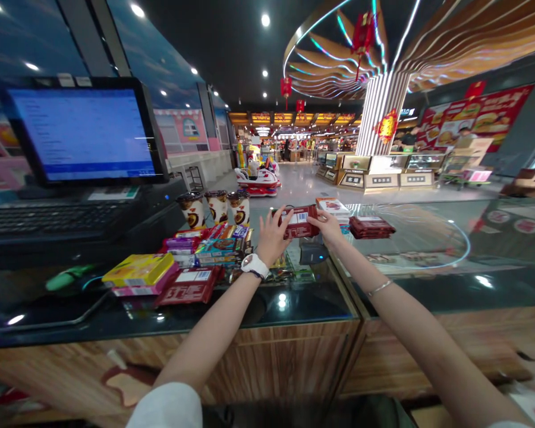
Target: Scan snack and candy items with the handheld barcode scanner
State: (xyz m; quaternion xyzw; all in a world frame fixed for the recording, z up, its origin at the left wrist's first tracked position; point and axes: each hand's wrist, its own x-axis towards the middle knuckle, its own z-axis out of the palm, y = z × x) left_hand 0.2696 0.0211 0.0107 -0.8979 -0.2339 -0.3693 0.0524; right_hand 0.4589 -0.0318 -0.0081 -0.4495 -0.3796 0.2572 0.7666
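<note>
Packet [300, 223], flat, dark-red, rectangular, white-labelled, is held above the glossy dark glass tabletop [314, 304], pinched at opposite ends by the left hand [271, 239] and right hand [331, 229], near a small black blue-lit device [311, 253].

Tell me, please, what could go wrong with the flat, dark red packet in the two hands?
Gripped by the fingers of the bare left hand and right hand, the flat, dark red, white-labelled packet might slip onto the glossy glass counter. Similar stacked dark red packets lie to the right, so mixing them up seems possible.
</note>
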